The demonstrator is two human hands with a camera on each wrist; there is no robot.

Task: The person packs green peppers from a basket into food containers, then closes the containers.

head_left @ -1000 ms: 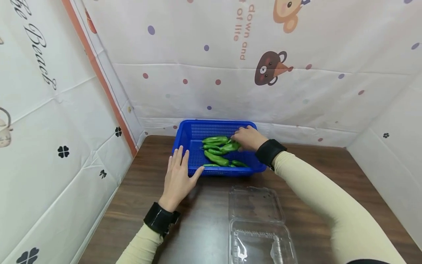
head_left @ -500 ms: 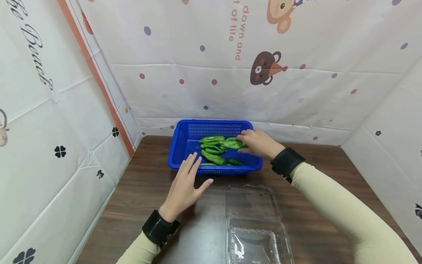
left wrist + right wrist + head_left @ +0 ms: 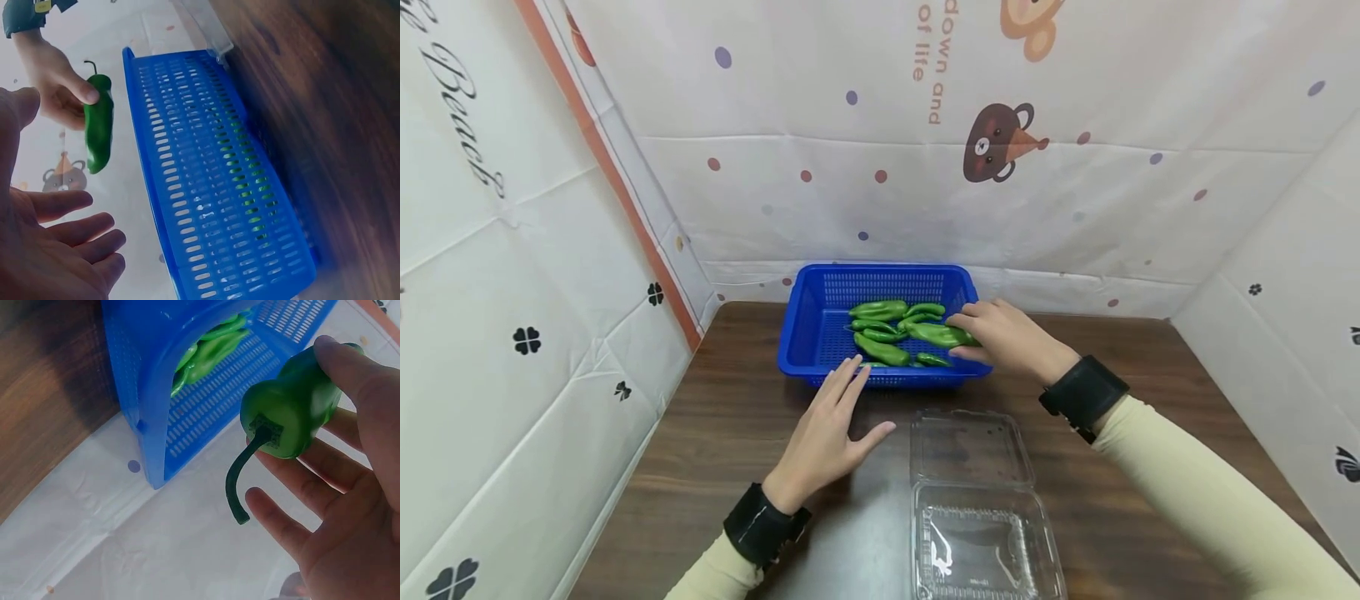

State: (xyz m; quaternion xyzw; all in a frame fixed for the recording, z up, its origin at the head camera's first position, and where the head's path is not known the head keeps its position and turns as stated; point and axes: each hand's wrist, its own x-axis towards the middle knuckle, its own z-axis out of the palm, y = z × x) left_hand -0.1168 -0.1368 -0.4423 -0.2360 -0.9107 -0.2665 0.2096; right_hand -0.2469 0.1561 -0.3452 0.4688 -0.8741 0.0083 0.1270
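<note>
Pinching a green pepper point(image 3: 942, 335) loosely, the right hand point(image 3: 1011, 340) risks dropping it into the blue basket point(image 3: 808, 329); left hand point(image 3: 829, 435) lies relaxed on the desk point(image 3: 722, 433).

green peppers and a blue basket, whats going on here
A person's right hand holds one green pepper just above the blue basket, thumb and fingers curled round it with its stem toward the palm. More peppers lie in the basket. The left hand is open, its fingertips at the basket's front rim. An open clear clamshell box sits on the wooden table in front of the basket.
</note>
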